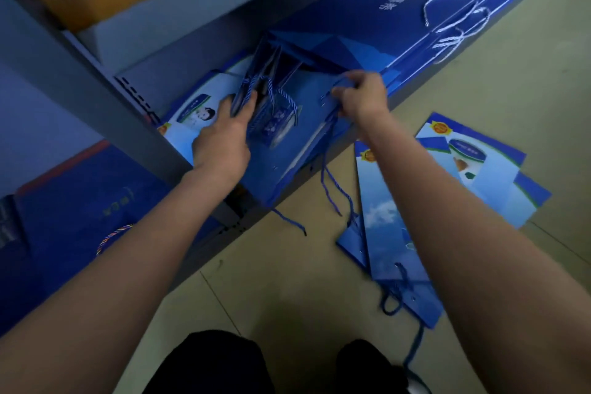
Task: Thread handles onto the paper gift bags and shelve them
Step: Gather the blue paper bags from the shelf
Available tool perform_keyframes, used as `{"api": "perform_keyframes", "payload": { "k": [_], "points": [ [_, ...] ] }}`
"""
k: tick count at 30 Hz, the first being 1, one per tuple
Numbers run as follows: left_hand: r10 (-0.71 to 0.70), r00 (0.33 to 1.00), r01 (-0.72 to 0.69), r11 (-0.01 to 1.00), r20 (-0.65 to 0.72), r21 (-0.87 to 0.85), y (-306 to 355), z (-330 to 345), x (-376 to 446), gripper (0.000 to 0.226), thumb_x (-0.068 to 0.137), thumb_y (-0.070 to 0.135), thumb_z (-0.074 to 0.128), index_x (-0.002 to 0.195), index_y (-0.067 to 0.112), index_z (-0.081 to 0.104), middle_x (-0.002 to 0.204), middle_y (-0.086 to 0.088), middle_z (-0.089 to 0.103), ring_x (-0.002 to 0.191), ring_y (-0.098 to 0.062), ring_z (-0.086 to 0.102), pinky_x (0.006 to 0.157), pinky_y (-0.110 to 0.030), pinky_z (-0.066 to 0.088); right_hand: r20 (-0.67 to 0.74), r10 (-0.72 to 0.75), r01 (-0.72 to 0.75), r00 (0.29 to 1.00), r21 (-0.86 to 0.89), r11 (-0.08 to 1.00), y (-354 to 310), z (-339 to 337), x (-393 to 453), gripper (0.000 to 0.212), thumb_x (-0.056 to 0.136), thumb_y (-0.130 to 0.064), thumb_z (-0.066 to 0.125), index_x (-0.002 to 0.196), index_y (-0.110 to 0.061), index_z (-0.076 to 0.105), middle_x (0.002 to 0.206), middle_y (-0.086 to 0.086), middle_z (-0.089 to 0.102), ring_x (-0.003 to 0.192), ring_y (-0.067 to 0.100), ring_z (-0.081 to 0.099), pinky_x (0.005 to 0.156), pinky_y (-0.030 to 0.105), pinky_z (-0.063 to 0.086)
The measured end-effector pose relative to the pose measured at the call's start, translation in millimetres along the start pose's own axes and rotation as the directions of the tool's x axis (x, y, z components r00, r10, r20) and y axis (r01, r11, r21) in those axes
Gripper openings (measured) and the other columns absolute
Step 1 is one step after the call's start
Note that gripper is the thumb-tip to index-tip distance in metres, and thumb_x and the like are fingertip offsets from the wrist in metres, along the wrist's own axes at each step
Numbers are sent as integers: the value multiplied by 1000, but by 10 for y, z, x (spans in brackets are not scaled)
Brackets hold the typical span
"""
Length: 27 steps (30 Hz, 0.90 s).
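On the grey shelf [204, 51], a flat blue gift bag [297, 137] lies with its mouth edge toward me, overhanging the shelf's front lip. I pinch my right hand [361, 96] shut on a blue cord handle [331, 169] at the bag's punched holes; the cord's length trails down off the shelf. My left hand [224, 137], further left, grips upright bags [271, 86] behind.

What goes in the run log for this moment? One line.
left hand: parting shelved bags | right hand: pinching blue cord | flat bags: on floor
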<state>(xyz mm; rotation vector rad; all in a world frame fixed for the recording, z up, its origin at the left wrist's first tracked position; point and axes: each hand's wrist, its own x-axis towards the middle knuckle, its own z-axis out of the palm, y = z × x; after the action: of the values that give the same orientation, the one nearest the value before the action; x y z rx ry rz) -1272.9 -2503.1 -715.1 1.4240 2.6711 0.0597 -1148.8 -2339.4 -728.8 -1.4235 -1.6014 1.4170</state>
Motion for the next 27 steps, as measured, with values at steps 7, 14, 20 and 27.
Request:
{"api": "perform_keyframes", "payload": {
  "k": [7,14,20,27],
  "points": [
    [-17,999,18,1000,38,-15,78,-164,49,81,91,0,49,148,37,6,152,-9,14,103,-34,54,50,-30,32,-384,-353,380,853,-6,925,-597,-947,-60,29,74,-9,48,80,-36,54,73,-17,51,71,9,52,73,30,46],
    [-22,996,23,1000,85,-18,69,-93,49,86,89,-6,48,148,37,4,154,-10,9,108,-35,52,63,-32,41,-636,-272,339,722,-17,940,-294,-1256,-351,33,74,0,34,88,-25,51,86,-12,54,83,6,48,84,22,41],
    [5,996,-6,1000,84,10,59,-74,56,80,92,1,48,148,36,4,151,-12,13,99,-35,53,52,-32,35,-766,-222,229,603,-100,968,115,-1649,-601,36,80,-3,32,107,-10,55,101,0,47,92,9,43,83,9,31],
    [11,991,-31,987,130,158,306,218,-91,86,88,-2,54,148,34,4,146,-12,16,104,-35,51,64,-34,42,-788,316,-239,529,219,946,1145,-1724,-1117,32,89,-1,37,120,0,47,126,20,49,115,33,49,101,35,34]
  ]
}}
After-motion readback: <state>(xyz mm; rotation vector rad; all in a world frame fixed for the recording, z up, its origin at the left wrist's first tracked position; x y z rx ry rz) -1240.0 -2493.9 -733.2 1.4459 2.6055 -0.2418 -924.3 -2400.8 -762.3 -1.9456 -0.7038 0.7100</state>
